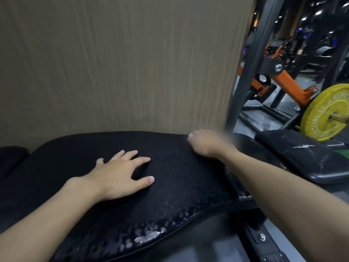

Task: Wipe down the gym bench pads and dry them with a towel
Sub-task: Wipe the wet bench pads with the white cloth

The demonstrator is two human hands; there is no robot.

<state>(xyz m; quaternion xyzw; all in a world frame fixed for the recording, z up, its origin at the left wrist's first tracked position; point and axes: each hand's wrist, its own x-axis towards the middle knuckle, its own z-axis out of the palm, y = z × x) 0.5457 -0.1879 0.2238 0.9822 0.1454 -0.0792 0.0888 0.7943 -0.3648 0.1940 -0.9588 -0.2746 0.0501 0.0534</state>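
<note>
Nearest, the bench pad's (170, 186) worn, flaking front edge curves past, its long axis running left to right. On it the left hand (120, 174) lies flat, fingers spread, holding nothing. At the pad's far right corner the right hand (204, 143) is curled shut around a small pale scrap, perhaps a cloth; it is too blurred to say. So the right hand would likely wipe leftward. Raised lettering on the yellow weight plate (324, 112) is unreadable.

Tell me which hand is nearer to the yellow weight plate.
The right hand. It is closed at the far right edge of the bench pad, on the side of the yellow weight plate. The left hand lies flat mid-pad, farther away.
</note>
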